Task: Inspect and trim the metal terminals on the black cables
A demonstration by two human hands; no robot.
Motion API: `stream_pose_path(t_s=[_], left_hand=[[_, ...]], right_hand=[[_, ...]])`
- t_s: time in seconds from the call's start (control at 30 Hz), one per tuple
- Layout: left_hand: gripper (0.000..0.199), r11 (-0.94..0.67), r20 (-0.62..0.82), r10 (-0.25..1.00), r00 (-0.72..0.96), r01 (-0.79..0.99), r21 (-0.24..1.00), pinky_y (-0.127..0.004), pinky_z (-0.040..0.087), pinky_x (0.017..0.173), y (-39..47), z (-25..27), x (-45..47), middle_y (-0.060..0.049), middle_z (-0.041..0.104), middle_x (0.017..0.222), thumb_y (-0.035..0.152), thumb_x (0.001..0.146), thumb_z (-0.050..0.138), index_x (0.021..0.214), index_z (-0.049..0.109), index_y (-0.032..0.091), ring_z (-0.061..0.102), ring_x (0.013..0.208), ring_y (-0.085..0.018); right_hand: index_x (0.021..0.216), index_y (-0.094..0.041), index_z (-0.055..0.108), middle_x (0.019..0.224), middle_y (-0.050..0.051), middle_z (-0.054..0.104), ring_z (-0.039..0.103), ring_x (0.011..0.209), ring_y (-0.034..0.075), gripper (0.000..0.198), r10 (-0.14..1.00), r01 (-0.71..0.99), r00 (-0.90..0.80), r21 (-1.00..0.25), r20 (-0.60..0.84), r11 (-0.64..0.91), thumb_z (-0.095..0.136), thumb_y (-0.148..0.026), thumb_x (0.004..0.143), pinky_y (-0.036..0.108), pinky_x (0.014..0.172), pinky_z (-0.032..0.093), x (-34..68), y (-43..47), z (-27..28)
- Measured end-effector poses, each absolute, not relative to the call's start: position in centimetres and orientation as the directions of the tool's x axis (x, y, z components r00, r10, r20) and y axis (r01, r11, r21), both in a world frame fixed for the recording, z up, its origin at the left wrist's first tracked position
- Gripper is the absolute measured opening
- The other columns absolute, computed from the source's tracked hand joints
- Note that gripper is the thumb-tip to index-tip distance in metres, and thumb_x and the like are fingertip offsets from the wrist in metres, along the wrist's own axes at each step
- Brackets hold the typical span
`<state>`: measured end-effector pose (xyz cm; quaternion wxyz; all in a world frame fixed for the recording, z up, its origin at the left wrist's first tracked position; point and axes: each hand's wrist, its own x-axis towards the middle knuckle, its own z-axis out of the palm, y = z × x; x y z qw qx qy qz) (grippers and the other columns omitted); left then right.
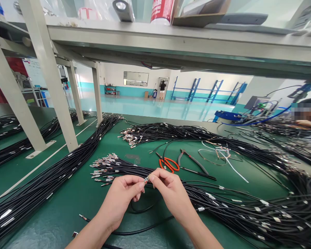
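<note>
My left hand point(121, 197) and my right hand point(171, 190) meet at the front middle of the table. Between their fingertips is a small silvery metal connector point(146, 180), pinched from both sides. Fingers cover most of it, and its join to a cable is hidden. A black cable point(145, 229) curves beneath my wrists, with a stripped, metal-tipped end point(83, 217) to the left. Just behind my hands lies a bundle of black cables point(134, 168), its metal-tipped ends point(106, 167) fanned out to the left.
Orange-handled scissors point(169, 165), grey-handled pliers point(193, 160) and a dark slim tool point(198, 173) lie beyond my hands. More cable bundles point(67, 162) cover the green table point(64, 204). A shelf point(171, 38) on posts point(52, 76) spans above. Another person's arm point(308, 123) shows far right.
</note>
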<state>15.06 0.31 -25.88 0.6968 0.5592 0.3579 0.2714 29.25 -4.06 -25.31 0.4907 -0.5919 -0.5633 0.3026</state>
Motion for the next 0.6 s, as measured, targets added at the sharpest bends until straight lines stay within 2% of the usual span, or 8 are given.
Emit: stream_pose_path(t_s=[0.17, 0.23, 0.33, 0.43, 0.5, 0.6], left_hand=[[0.043, 0.101, -0.176, 0.814, 0.554, 0.164, 0.981, -0.001, 0.041, 0.071, 0.7, -25.5, 14.5, -0.003, 0.055, 0.089, 0.041, 0.064, 0.056, 0.093, 0.057, 0.009, 0.050, 0.075, 0.004], [0.042, 0.086, -0.162, 0.854, 0.494, 0.173, 0.981, 0.000, 0.042, 0.071, 1.0, -25.4, 14.1, -0.003, 0.054, 0.096, 0.040, 0.063, 0.058, 0.093, 0.058, 0.010, 0.050, 0.079, 0.004], [0.050, 0.068, -0.111, 0.919, 0.379, 0.127, 0.990, -0.002, 0.042, 0.065, 1.5, -25.1, 13.3, -0.001, 0.054, 0.086, 0.038, 0.064, 0.056, 0.108, 0.049, 0.016, 0.049, 0.068, 0.005], [0.062, 0.038, -0.081, 0.940, 0.333, 0.135, 0.990, -0.004, 0.037, 0.052, 1.5, -25.1, 11.9, 0.002, 0.049, 0.075, 0.039, 0.065, 0.053, 0.122, 0.031, 0.028, 0.047, 0.060, 0.003], [0.059, 0.035, -0.102, 0.945, 0.310, 0.216, 0.976, -0.005, 0.036, 0.051, 1.0, -25.5, 10.5, 0.001, 0.048, 0.073, 0.041, 0.065, 0.052, 0.119, 0.035, 0.026, 0.048, 0.061, 0.001], [0.049, 0.082, -0.188, 0.953, 0.236, 0.396, 0.914, -0.006, 0.040, 0.058, -0.3, -26.7, 8.3, 0.001, 0.047, 0.070, 0.045, 0.065, 0.051, 0.104, 0.045, 0.016, 0.048, 0.061, 0.001]], right_hand=[[0.070, -0.010, 0.054, 0.067, 0.001, 0.048, 0.041, 0.064, 0.007, 0.033, 0.967, 0.327, 0.176, -0.937, 0.185, 0.120, 0.047, -0.040, 0.082, 0.018, 0.061, 0.034, 29.0, -3.8, -25.6], [0.079, -0.012, 0.058, 0.074, 0.001, 0.053, 0.046, 0.070, 0.007, 0.030, 0.983, 0.342, 0.083, -0.931, 0.163, 0.126, 0.044, -0.038, 0.084, 0.018, 0.067, 0.037, 28.8, -3.9, -25.5], [0.094, -0.019, 0.061, 0.089, -0.001, 0.057, 0.050, 0.084, 0.008, 0.019, 0.984, 0.479, -0.176, -0.870, 0.037, 0.118, 0.051, -0.026, 0.079, 0.018, 0.077, 0.037, 28.3, -4.4, -25.2], [0.092, -0.024, 0.063, 0.087, -0.004, 0.057, 0.050, 0.079, 0.007, 0.020, 0.955, 0.628, -0.290, -0.765, -0.061, 0.142, 0.053, -0.019, 0.075, 0.017, 0.073, 0.037, 28.0, -4.9, -25.2], [0.089, -0.025, 0.064, 0.084, -0.004, 0.057, 0.049, 0.075, 0.006, 0.020, 0.954, 0.657, -0.294, -0.736, -0.050, 0.164, 0.050, -0.018, 0.076, 0.016, 0.068, 0.036, 28.0, -5.1, -25.3], [0.083, -0.023, 0.064, 0.081, -0.005, 0.057, 0.049, 0.074, 0.004, 0.023, 0.938, 0.652, -0.341, -0.733, -0.059, 0.191, 0.047, -0.011, 0.074, 0.014, 0.068, 0.035, 28.1, -5.1, -25.5]])
